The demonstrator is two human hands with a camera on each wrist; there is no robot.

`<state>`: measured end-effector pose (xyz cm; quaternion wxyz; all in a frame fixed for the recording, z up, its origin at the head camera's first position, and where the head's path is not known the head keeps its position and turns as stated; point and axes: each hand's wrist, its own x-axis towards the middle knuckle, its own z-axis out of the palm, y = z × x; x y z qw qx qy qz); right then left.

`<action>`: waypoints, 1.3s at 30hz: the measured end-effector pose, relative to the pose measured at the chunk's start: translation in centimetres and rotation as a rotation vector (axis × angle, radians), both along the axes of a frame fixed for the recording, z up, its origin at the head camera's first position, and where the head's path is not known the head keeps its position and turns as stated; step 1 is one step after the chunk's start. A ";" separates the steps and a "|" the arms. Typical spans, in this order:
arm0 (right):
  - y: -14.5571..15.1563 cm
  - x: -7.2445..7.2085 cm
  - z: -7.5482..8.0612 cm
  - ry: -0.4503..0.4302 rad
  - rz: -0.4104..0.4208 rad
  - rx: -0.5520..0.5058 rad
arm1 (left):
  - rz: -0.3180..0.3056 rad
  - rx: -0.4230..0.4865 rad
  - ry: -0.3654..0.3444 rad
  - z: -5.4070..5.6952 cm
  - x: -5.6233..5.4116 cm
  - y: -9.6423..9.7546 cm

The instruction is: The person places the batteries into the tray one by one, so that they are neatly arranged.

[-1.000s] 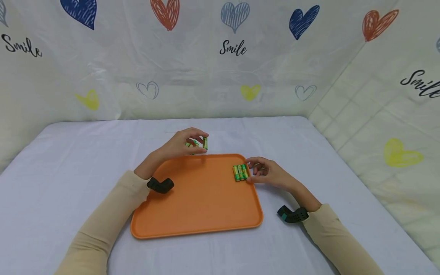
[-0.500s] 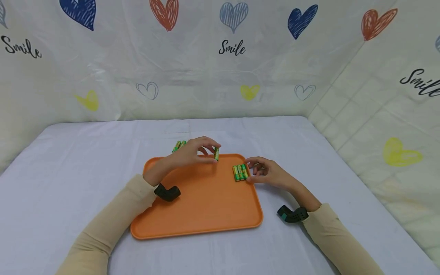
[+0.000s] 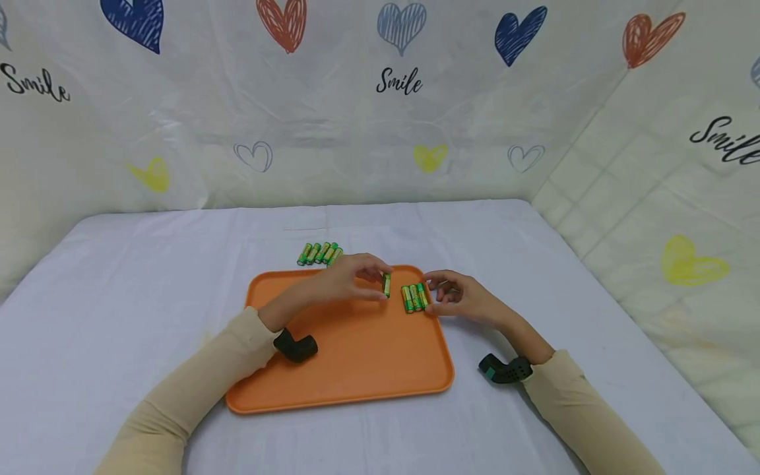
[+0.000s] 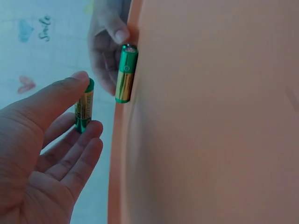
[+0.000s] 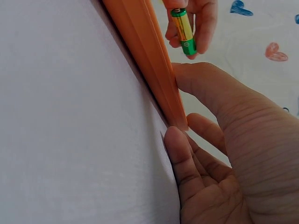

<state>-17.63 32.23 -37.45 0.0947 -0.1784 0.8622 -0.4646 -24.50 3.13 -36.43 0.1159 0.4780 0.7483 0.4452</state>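
In the head view my left hand is over the far part of an orange tray. Between thumb and fingertips it pinches a green-and-gold battery, held nearly upright; the left wrist view shows this battery close up. Just right of it, several similar batteries lie side by side on the tray near its right rim. My right hand rests against that rim, fingers loosely bent. In the right wrist view its thumb and fingertips touch the tray's outer wall.
Beyond the tray's far edge, several more batteries lie in a row on the white cloth, partly behind my left hand. A pale sheet with printed hearts hangs behind the table. Each wrist wears a black device.
Carrying the battery, my left hand has moved right and nearer, from beyond the far rim to over the tray. The row of batteries behind it came into view. My right hand stayed put.
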 end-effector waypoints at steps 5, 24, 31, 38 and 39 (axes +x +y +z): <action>0.1 0.0 0.0 -0.006 -0.006 0.002 | 0.011 -0.022 -0.007 -0.2 0.3 0.4; 0.1 0.0 -0.1 0.001 0.004 -0.019 | 0.033 -0.130 -0.016 -0.9 0.9 2.0; 0.1 -0.1 -0.2 0.002 0.005 -0.016 | 0.067 -0.180 0.010 -1.0 1.1 2.7; 0.0 0.0 0.0 0.001 0.002 -0.018 | 0.044 -0.161 0.057 -1.2 1.0 2.8; 0.0 0.0 -0.1 0.004 0.004 -0.017 | 0.038 -0.162 0.051 -1.2 1.1 2.8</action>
